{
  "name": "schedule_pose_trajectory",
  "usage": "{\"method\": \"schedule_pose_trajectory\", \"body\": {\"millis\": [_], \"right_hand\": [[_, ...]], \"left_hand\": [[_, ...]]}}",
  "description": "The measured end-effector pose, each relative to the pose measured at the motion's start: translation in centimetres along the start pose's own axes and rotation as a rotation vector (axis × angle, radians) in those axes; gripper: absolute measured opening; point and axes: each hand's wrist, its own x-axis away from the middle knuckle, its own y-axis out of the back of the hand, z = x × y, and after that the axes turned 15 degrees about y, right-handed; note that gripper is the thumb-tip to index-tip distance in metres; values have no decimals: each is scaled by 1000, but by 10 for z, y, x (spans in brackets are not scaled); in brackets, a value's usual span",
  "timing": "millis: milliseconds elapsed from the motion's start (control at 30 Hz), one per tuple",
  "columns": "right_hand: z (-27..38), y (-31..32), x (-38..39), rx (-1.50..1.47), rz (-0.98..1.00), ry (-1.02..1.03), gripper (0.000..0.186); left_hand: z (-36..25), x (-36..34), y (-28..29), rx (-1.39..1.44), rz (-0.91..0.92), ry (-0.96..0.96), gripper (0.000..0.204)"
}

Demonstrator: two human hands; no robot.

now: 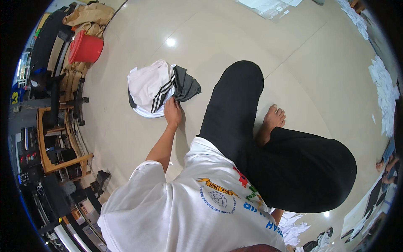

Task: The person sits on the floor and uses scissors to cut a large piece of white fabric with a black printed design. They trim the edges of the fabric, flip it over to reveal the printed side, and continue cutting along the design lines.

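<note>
On the tiled floor ahead of me, to the left, lies a small pile of folded garments (147, 86). White cloth makes up most of it, with black stripes along one side and a dark grey piece (186, 85) at its right. My left hand (173, 112) reaches down to the pile's near right edge, fingers closed on the cloth where white meets grey. Exactly which layers it grips is hard to see. Only a bit of my right forearm (277, 215) shows, below my bent knee; the right hand itself is hidden.
A red bucket (86, 47), brown paper bags (90, 14) and a wooden frame (42, 143) line the left. Clear plastic packages (270, 7) lie at the far side. White cloth heaps (383, 94) run along the right, more cloth (294, 229) behind my knee. Another person's hand (380, 165) shows at the right.
</note>
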Motion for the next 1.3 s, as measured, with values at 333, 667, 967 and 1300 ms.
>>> {"method": "schedule_pose_trajectory", "body": {"millis": [333, 667, 967, 1300], "right_hand": [[-42, -42, -13, -212, -188, -413, 76], [-91, 197, -48, -915, -29, 418, 39], [-88, 329, -6, -1043, -835, 227, 25], [-141, 418, -55, -1237, -1077, 360, 47]], "left_hand": [[-383, 82, 134, 999, 359, -859, 19], [-409, 171, 120, 972, 779, -969, 40], [-338, 72, 43, 529, 62, -680, 38], [-372, -53, -33, 747, 387, -494, 30]]}}
